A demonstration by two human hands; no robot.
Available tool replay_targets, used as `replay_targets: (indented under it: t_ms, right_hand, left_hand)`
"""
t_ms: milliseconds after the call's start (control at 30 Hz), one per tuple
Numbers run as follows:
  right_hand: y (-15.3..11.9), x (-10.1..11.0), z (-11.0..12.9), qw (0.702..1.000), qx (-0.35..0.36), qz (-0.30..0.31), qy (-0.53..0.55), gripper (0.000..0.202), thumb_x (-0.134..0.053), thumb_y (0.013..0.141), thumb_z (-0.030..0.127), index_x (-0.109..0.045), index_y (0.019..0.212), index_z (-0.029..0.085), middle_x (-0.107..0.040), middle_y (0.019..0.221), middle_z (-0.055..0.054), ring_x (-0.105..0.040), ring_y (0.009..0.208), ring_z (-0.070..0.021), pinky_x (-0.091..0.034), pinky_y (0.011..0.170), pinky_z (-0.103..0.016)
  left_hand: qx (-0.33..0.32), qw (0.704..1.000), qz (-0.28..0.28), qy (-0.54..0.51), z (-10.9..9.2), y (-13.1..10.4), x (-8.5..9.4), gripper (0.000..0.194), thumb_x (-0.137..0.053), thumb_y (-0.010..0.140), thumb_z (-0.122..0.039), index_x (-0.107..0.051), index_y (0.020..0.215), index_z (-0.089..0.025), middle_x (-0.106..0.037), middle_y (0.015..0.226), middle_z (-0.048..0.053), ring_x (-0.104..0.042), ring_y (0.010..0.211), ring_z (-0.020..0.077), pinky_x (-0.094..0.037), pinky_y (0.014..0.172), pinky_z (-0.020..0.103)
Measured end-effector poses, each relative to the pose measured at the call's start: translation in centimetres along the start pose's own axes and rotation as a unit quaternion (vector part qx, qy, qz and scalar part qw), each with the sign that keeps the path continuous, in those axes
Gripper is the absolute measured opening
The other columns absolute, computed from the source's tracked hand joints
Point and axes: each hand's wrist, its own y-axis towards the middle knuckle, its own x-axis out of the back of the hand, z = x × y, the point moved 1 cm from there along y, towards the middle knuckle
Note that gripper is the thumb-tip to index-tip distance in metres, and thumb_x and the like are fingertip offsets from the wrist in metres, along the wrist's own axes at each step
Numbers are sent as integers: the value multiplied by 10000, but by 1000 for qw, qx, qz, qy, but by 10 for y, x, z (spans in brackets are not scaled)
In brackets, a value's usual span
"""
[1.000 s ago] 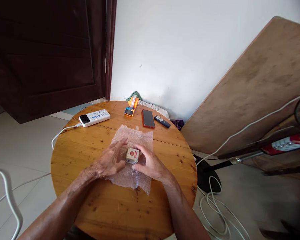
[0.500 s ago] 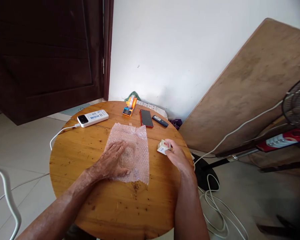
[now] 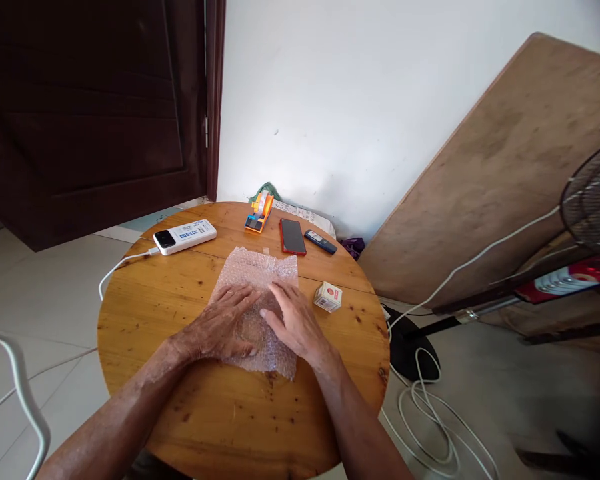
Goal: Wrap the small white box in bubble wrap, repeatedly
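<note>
A sheet of bubble wrap lies on the round wooden table. My left hand rests flat on its left part, fingers spread. Over the right part is my right hand, open with its fingers apart and holding nothing; whether it touches the sheet is hard to tell. A small white box with a red mark stands on the table just right of my right hand, touched by neither hand.
Toward the back of the table are a white power bank with a cable, an orange tape dispenser, a red-edged phone and a dark blue device. A fan stands at the right.
My right hand has let go of the small box and moved left over the bubble wrap. The box stays at nearly the same place. My left hand has hardly moved.
</note>
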Motion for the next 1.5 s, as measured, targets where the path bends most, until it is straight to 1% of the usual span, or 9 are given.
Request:
replay_targets:
  t_ms: [100,200,300,533,633,800,967,1300,1500]
  right_hand:
    - [0,-9,-4,996,-16,63,-58,437,-596,902,283,-568,1315,144,-536,1402,-155,-456,1321,-315,-382,1095,-502]
    - [1,-7,-7,995,-16,77,-65,411,-581,921,281,-570,1318,178,-518,1429,-127,-456,1325,-294,-383,1093,-483]
    - [1,-4,-7,994,-25,85,-63,414,-578,925,273,-567,1323,161,-512,1437,-131,-461,1321,-297,-375,1099,-479]
    - [1,-7,-14,996,-44,43,-65,358,-478,956,229,-589,1293,175,-554,1385,-120,-486,1289,-284,-389,1099,-465]
    - [2,-8,-18,994,-62,49,-82,381,-456,952,205,-579,1303,120,-549,1392,-146,-483,1285,-297,-374,1111,-468]
    - [1,-5,-17,990,-76,56,-106,397,-472,928,161,-572,1309,119,-549,1394,-143,-497,1268,-297,-382,1099,-451]
    - [1,-3,-18,986,-100,65,-114,394,-489,930,150,-567,1307,67,-558,1380,-168,-500,1268,-288,-366,1111,-418]
    - [-1,2,-17,988,-94,66,-106,331,-520,911,138,-599,1230,97,-578,1333,-164,-524,1232,-279,-391,1072,-401]
    - [-2,1,-18,988,-82,64,-110,304,-508,914,150,-592,1203,108,-591,1281,-161,-519,1207,-284,-395,1040,-407]
  left_hand:
    - [-1,1000,0,4,-1,0,-1,1041,-746,673,-619,-328,1519,-182,-373,1550,201,-291,1464,353,-151,1208,555]
    - [5,1000,-16,4,-3,0,-1,972,-736,696,-594,-369,1499,-187,-410,1530,191,-318,1449,355,-169,1205,557]
    - [20,999,-40,7,-3,1,0,842,-692,760,-539,-416,1468,-177,-460,1496,182,-355,1428,351,-209,1196,555]
    - [56,997,-30,46,-2,1,2,840,-706,726,-510,-446,1442,-156,-437,1515,178,-333,1438,357,-195,1201,544]
    - [59,997,-21,51,-2,1,3,842,-684,735,-531,-438,1444,-147,-430,1521,176,-334,1437,353,-200,1198,538]
    - [67,995,-10,74,2,0,3,869,-654,746,-582,-419,1457,-142,-389,1551,169,-292,1460,349,-174,1206,528]
    - [78,993,7,88,6,-1,3,911,-638,756,-615,-378,1487,-137,-363,1567,163,-261,1474,351,-153,1212,546]
    - [41,992,-70,98,5,-2,0,772,-629,802,-587,-471,1427,-163,-475,1489,170,-371,1411,374,-265,1168,581]
    - [28,992,-46,112,5,-3,-2,809,-608,791,-646,-498,1405,-131,-447,1506,192,-364,1418,372,-256,1178,561]
